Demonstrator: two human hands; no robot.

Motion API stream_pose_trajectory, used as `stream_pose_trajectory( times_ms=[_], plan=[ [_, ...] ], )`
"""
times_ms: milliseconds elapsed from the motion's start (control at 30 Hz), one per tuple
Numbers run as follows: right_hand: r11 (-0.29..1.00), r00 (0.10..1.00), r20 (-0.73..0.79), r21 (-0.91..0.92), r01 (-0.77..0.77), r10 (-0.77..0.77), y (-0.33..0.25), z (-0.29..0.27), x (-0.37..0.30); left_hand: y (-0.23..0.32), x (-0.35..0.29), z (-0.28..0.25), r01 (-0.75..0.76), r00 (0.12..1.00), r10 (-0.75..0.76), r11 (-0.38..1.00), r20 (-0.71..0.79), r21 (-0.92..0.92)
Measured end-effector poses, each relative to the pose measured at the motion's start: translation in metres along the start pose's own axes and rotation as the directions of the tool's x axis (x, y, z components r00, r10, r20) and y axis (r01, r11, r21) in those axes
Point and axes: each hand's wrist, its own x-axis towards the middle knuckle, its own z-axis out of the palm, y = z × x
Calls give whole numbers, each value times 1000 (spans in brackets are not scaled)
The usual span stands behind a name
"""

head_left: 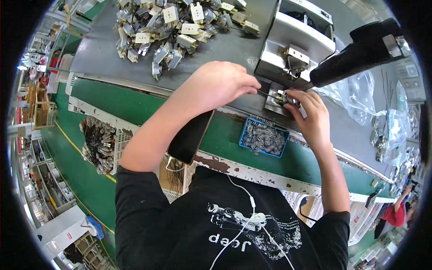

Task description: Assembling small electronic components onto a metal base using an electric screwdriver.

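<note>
My left hand (225, 83) is closed in a pinch on a thin dark rod (266, 94). The rod points at a small metal assembly (284, 97) on a metal plate (272, 106) at the bench edge. With thumb and fingers, my right hand (308, 108) grips this assembly from its right side, hiding part of it. I cannot tell whether the rod's far end touches the assembly. Just in front, a blue tray (263, 151) holds many small metal springs (262, 136).
Behind my hands stands a silver metal machine (292, 40) with another assembly (297, 60) at its front. A black screwdriver-like tool (355, 54) slants in from the right. Piled assemblies (173, 27) lie far left; plastic bags (355, 96) lie right. A phone (191, 137) rests near my left forearm.
</note>
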Motion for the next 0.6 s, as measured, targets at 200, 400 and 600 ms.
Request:
stream_pose_trajectory(
  times_ms=[200,400,600],
  plan=[
    [1000,1000,-1,-9,24,-24,0,3,0,3,7,2,22,999,-24,999,44,47],
    [999,997,69,-38,32,-29,-4,-3,3,11,3,2,46,999,-46,998,-9,45],
    [994,997,64,-96,44,-38,-4,0,1,5,8,4,44,999,-44,999,25,13]
  ],
)
